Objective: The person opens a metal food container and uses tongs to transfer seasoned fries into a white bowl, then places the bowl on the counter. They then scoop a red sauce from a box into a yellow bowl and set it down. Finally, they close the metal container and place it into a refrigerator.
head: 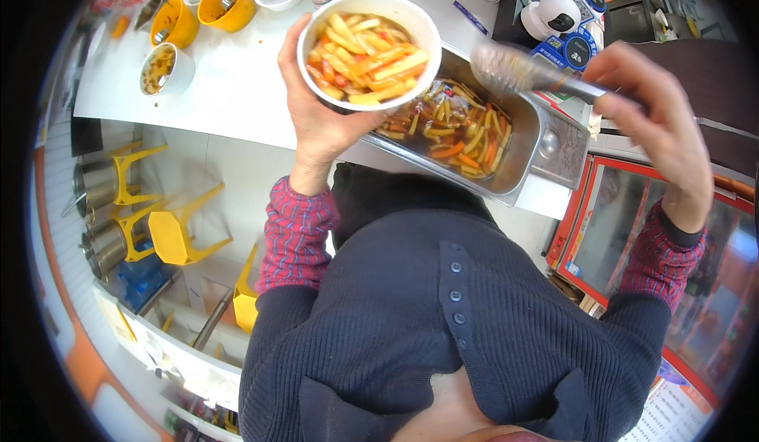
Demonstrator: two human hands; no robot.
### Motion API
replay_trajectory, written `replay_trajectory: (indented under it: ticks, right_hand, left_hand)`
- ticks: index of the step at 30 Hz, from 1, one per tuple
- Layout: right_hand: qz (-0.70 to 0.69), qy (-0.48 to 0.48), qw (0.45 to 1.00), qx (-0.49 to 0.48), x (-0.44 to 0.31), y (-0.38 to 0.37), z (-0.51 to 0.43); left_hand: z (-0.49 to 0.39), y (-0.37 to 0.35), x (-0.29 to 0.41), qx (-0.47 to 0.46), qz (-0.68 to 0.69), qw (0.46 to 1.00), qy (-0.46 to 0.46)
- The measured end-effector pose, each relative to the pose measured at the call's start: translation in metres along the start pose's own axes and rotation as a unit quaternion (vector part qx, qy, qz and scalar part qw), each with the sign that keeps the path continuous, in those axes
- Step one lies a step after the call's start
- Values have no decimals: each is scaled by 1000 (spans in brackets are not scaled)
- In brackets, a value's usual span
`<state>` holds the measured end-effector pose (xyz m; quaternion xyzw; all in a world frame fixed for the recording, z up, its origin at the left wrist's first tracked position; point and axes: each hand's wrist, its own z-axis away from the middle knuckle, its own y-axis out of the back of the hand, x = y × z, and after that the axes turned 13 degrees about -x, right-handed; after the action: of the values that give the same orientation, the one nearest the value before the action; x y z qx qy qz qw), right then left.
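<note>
My left hand grips a round white bowl from its left and near side. Pale and orange vegetable strips with red bits fill the bowl, with brown liquid at the far edge. Raised over the right end of the counter, my right hand holds the handle of a metal ladle or slotted spoon; motion blurs its wet head. Below both hands sits a rectangular stainless-steel pan, partly hidden by the bowl. More vegetable strips lie in dark brown liquid inside it.
Two yellow bowls and a white tub with sauces stand at the left on the white counter. A metal lid adjoins the pan. Behind it are a white camera and payment devices. Yellow stools stand lower left.
</note>
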<state>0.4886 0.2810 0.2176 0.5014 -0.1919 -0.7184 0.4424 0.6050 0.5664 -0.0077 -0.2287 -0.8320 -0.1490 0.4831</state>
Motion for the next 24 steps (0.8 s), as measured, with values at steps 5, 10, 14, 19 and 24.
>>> replay_trajectory:
  ticks: [5,10,14,19,24]
  right_hand:
    - [92,-41,992,-71,67,-70,-35]
    - [-195,-163,958,-133,86,-105,-70]
    - [-259,-141,940,-173,83,-115,-99]
    - [-238,-76,943,-219,69,-127,-128]
    - [-107,-80,974,-181,49,-145,-154]
  left_hand:
    - [-4,19,0,24,-44,998,-23]
    - [-4,18,0,27,-21,999,-19]
    - [-4,18,1,20,-24,999,-27]
    - [-4,18,0,20,-21,999,-31]
    - [-4,20,-2,16,-35,999,-30]
